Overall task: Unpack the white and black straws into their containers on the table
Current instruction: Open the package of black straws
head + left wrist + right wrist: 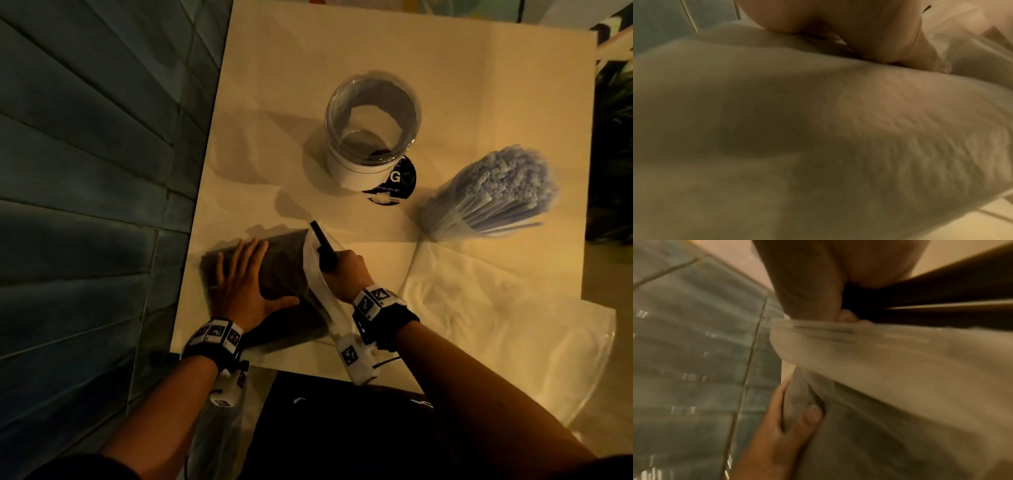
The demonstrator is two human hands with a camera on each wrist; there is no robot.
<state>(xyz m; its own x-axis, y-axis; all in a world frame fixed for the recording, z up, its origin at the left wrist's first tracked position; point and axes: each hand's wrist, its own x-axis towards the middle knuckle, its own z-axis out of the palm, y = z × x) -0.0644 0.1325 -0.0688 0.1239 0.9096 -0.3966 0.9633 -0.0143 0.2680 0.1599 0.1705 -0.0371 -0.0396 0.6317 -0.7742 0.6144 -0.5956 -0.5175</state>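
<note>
A clear plastic bag of black straws (284,270) lies at the table's front left. My left hand (243,281) presses flat on it with straight fingers and the thumb spread; the left wrist view shows the palm (859,24) on the blurred bag (818,129). My right hand (346,270) grips a black stick-shaped tool (322,246) at the bag's whitish open end (318,284). An empty clear container (329,113) with a white base stands mid-table. White straws (493,195) fill a clear container at the right.
An empty crumpled plastic bag (496,325) lies at the front right. A round black sticker (400,185) lies by the empty container. The table (411,51) ends at the left over a blue-grey tiled floor (85,171).
</note>
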